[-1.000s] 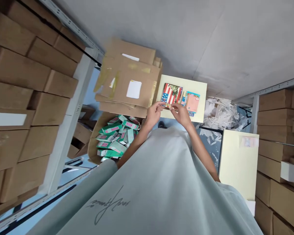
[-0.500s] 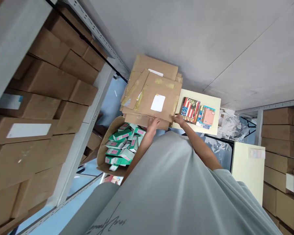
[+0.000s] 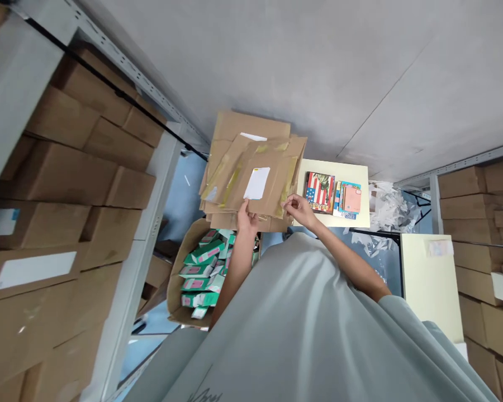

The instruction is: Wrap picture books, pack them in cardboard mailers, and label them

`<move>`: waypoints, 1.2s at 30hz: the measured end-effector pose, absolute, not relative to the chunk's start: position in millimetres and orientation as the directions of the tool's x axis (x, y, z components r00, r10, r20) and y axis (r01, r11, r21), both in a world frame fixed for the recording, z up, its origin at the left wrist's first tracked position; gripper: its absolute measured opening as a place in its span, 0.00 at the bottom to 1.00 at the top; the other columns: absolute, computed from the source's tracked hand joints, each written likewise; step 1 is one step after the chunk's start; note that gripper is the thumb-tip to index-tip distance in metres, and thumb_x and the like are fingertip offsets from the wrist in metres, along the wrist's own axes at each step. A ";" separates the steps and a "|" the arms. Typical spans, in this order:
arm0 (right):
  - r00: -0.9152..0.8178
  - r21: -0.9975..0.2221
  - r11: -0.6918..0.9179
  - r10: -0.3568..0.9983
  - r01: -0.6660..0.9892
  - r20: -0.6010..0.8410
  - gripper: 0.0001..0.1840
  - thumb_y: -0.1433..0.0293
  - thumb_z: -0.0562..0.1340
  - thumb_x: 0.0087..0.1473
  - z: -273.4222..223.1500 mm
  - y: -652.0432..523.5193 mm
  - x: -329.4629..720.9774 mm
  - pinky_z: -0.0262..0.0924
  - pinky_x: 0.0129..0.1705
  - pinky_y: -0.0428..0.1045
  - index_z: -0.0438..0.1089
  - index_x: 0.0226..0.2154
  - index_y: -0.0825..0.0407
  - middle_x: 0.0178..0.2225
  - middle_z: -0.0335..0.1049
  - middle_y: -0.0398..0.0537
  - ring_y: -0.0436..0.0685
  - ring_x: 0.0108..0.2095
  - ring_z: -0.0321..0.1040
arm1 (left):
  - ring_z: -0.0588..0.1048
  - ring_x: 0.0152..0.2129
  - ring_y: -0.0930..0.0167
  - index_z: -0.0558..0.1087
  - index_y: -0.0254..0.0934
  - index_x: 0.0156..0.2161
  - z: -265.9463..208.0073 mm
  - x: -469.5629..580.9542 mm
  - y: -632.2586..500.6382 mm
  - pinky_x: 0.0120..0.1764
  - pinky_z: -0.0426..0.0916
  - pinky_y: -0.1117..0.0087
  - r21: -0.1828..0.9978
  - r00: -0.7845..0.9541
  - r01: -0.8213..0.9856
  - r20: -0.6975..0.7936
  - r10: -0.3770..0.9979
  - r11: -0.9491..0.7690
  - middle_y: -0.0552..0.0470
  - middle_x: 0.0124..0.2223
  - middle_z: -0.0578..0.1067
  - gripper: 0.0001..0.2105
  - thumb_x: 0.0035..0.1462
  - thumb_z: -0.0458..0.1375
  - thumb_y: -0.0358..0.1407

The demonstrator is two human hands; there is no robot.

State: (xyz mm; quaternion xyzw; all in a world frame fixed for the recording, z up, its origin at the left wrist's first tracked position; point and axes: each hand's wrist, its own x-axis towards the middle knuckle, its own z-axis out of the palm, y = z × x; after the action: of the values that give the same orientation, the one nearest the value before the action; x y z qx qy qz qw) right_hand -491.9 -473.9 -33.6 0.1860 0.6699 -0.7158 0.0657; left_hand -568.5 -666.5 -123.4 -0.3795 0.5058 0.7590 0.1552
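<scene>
Brown cardboard sheet (image 3: 272,181), flattened and taped, is lying atop the stack at the frame's centre, probably handling light and stiff, best held by its edges. The left hand (image 3: 247,219) is clasping its lower edge; the right hand (image 3: 299,210) is pinching its taped lower-right corner. The white label (image 3: 257,183) is carrying no readable print.
</scene>
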 end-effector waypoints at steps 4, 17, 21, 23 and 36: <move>-0.913 -0.931 -0.141 0.193 0.338 -0.360 0.31 0.42 0.78 0.51 -16.8 -461.1 -468.6 0.72 0.35 0.50 0.65 0.31 0.44 0.25 0.68 0.34 0.52 0.27 0.71 | 0.86 0.55 0.61 0.78 0.44 0.40 -102.3 -571.6 -666.4 0.55 0.83 0.63 0.770 -0.816 -0.501 -0.573 -0.082 -0.396 0.49 0.45 0.88 0.12 0.54 0.72 0.44; -0.531 -0.943 -0.080 0.809 0.324 -0.251 0.35 0.34 0.76 0.52 4.8 -292.3 -252.3 0.81 0.47 0.59 0.80 0.41 0.48 0.37 0.84 0.49 0.60 0.36 0.80 | 0.85 0.60 0.57 0.83 0.42 0.39 -20.2 -539.5 -518.1 0.66 0.79 0.58 0.814 -0.820 -0.527 -0.412 0.398 -0.243 0.49 0.48 0.89 0.10 0.50 0.71 0.37; -0.224 -0.932 0.034 0.973 0.360 -0.051 0.32 0.39 0.72 0.58 20.2 -240.5 -154.3 0.81 0.55 0.63 0.81 0.49 0.48 0.52 0.86 0.59 0.68 0.52 0.83 | 0.84 0.55 0.59 0.78 0.44 0.33 -9.4 -504.6 -436.5 0.63 0.79 0.62 0.859 -0.791 -0.492 -0.372 0.486 -0.144 0.52 0.40 0.86 0.07 0.44 0.66 0.36; -0.111 -0.924 0.051 0.994 0.380 0.009 0.34 0.41 0.72 0.60 24.1 -220.4 -105.6 0.80 0.60 0.66 0.80 0.56 0.47 0.62 0.82 0.63 0.70 0.60 0.80 | 0.84 0.53 0.60 0.75 0.44 0.31 -6.6 -475.9 -393.7 0.62 0.78 0.63 0.876 -0.782 -0.469 -0.354 0.513 -0.110 0.52 0.38 0.84 0.08 0.41 0.64 0.35; 0.284 -0.942 -0.137 0.958 0.307 -0.046 0.39 0.47 0.72 0.57 -2.8 -146.0 180.9 0.78 0.64 0.67 0.74 0.64 0.49 0.65 0.81 0.65 0.68 0.60 0.81 | 0.82 0.42 0.62 0.75 0.44 0.30 -0.8 -223.0 -144.4 0.47 0.80 0.68 0.898 -0.344 -0.390 -0.347 0.873 0.203 0.53 0.35 0.82 0.10 0.37 0.65 0.33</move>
State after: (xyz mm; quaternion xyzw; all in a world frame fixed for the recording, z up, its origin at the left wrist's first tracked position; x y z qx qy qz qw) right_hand 180.9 -146.0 -2.8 0.6621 0.4777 -0.3605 -0.4511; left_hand -223.0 -144.4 -0.8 0.2138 0.5649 0.5939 0.5315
